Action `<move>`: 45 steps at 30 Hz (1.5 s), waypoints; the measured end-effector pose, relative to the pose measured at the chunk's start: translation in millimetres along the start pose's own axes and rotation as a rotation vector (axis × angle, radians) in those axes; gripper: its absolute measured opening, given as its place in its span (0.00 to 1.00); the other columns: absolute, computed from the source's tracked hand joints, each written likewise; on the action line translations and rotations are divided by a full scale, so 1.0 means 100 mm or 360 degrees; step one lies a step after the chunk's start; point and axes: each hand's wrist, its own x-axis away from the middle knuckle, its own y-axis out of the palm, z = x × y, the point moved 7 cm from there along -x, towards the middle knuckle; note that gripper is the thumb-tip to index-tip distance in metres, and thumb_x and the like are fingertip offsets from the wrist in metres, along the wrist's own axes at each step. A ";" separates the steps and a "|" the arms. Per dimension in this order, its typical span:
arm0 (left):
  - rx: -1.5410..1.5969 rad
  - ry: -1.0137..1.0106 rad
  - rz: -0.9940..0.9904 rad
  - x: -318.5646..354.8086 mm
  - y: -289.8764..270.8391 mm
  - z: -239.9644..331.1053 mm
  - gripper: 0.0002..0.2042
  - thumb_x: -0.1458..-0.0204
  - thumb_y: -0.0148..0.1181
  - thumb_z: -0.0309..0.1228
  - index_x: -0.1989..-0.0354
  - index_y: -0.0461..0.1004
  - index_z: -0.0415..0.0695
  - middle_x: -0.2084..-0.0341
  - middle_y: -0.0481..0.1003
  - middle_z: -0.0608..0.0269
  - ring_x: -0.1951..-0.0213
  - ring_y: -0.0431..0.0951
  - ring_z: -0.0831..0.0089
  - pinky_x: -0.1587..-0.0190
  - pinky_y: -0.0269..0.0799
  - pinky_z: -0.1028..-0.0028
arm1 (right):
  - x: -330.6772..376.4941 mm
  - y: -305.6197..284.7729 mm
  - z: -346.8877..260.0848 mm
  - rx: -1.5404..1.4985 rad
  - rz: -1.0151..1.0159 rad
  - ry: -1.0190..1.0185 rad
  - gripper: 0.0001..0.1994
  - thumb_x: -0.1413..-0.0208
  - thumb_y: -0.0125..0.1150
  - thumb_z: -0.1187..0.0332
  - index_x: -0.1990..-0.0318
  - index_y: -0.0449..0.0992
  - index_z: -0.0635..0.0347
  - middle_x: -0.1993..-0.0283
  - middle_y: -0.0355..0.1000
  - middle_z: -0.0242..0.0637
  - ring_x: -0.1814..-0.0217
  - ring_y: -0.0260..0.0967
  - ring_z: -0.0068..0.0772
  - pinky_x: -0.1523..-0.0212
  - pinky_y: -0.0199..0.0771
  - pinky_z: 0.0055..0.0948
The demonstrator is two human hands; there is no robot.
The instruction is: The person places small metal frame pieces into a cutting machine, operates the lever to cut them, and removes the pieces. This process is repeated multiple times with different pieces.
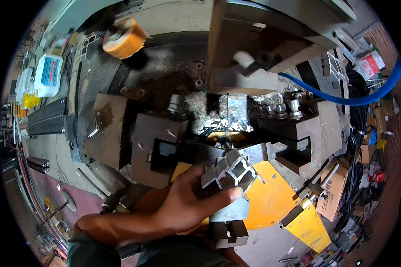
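From the lower left my left hand [182, 207] reaches in. Its thumb and fingers are closed around a short silver metal profile [239, 171], whose hollow, chambered end faces up. The profile is held over the middle of a machine, close to its yellow plate [268, 196] and dark steel blocks [152, 129]. Just below the thumb is a pale grey metal piece [231, 210], above a slotted dark block [236, 234]. A sliver of skin shows at the lower edge beneath my sleeve; it may be my right arm, and no right-hand fingers are visible.
A large brown steel housing [245, 82] overhangs the back. An orange round part [125, 40] is at the far left. A blue hose [343, 100] curves in from the right. A white jug [48, 75] stands left, and a cardboard box [333, 196] lies right, near a yellow bracket [311, 227].
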 end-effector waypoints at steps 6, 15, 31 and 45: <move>0.0034 -0.0127 -0.0017 -0.01 0.00 0.01 0.18 0.44 0.71 0.37 0.54 0.75 0.37 0.60 0.80 0.59 0.57 0.78 0.77 0.53 0.74 0.75 | -0.07 -0.06 0.10 -0.0017 0.0027 -0.0099 0.34 0.49 0.70 0.59 0.36 0.64 0.59 0.40 0.69 0.43 0.37 0.67 0.38 0.37 0.67 0.41; 0.0141 -0.0062 0.0057 0.00 0.00 -0.04 0.17 0.44 0.71 0.35 0.53 0.75 0.38 0.62 0.81 0.61 0.60 0.79 0.79 0.57 0.76 0.77 | -0.03 -0.30 0.26 0.0055 0.0130 -0.0178 0.32 0.52 0.72 0.56 0.41 0.68 0.60 0.45 0.72 0.42 0.42 0.70 0.37 0.43 0.70 0.40; 0.0163 -0.0020 0.0040 0.00 0.03 -0.05 0.21 0.43 0.71 0.39 0.51 0.73 0.37 0.62 0.80 0.61 0.60 0.79 0.78 0.56 0.77 0.75 | -0.03 -0.58 0.62 0.0347 0.0293 -0.0319 0.31 0.58 0.75 0.52 0.49 0.76 0.61 0.54 0.78 0.41 0.50 0.76 0.36 0.52 0.76 0.38; 0.0095 0.0149 -0.0036 -0.01 0.01 -0.07 0.19 0.43 0.70 0.34 0.48 0.72 0.38 0.59 0.78 0.65 0.58 0.75 0.83 0.56 0.72 0.81 | -0.06 -0.44 0.30 0.0211 0.0079 -0.0176 0.32 0.56 0.74 0.52 0.46 0.74 0.61 0.51 0.76 0.42 0.47 0.74 0.37 0.48 0.74 0.39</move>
